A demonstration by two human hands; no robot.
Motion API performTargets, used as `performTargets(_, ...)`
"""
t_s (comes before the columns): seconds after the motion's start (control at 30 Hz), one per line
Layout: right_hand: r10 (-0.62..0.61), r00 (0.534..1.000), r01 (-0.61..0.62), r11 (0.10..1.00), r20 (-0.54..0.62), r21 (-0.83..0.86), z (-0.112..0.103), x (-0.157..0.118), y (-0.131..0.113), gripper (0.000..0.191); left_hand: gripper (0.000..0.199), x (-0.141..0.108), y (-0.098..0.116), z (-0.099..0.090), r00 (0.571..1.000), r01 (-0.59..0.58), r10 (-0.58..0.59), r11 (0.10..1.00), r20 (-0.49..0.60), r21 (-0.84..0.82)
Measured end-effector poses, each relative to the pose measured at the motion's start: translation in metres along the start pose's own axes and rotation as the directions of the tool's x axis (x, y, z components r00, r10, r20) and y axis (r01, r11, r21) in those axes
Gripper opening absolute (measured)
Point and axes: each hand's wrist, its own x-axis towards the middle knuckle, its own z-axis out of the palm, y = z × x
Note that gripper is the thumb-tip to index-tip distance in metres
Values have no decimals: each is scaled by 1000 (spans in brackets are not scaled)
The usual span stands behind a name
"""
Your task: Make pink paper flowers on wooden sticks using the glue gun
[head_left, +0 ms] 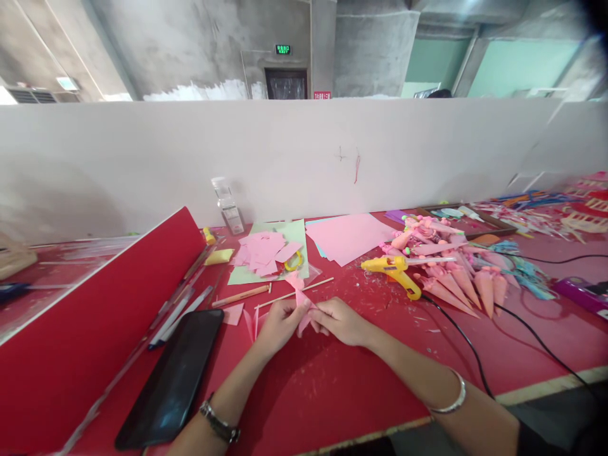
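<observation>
Both my hands meet over the red table, pinching a small folded piece of pink paper [305, 321] between them. My left hand [281, 326] is closed on its left side. My right hand [342, 322] grips it from the right, fingers bent. Just beyond my fingertips is a pink paper shape [295, 280] with a rounded top; whether it is joined to the held paper I cannot tell. A thin wooden stick [294, 292] lies behind my hands. Folded pink paper pieces [253, 324] rest beside my left wrist.
A yellow glue gun [396, 272] with a black cord lies right, against a heap of pink paper cones [456, 272]. Pink squares [261, 253] lie on a green sheet [298, 233]. A black tablet-like slab [173, 380], a red board [104, 316] and a clear bottle [228, 208] stand left.
</observation>
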Motion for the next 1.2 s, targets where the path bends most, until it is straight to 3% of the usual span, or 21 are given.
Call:
performTargets(0.2,35,997,-37,999,62,29,6,0,2,37,50,-1,-3,3,990,18,8,983,-143,180)
performTargets(0.37,40,992,-45,998,117,46,6,1,2,41,50,-4,0,6,989,9,19,983,-145,184)
performTargets(0.53,65,990,-72,996,127,49,4,0,-2,36,40,-2,0,3,952,-36,84,985,-294,167)
performTargets(0.77,36,999,-36,999,3,30,5,1,-2,29,48,0,-2,3,978,2,-6,1000,-207,-18)
performTargets(1.03,-7,962,13,1000,-272,20,1,3,-5,29,35,1,6,0,928,5,-14,1000,-371,-25)
performTargets(1.2,-9,940,-19,997,-342,-77,-1,5,-2,35,36,1,6,2,940,36,-48,998,-338,-43)
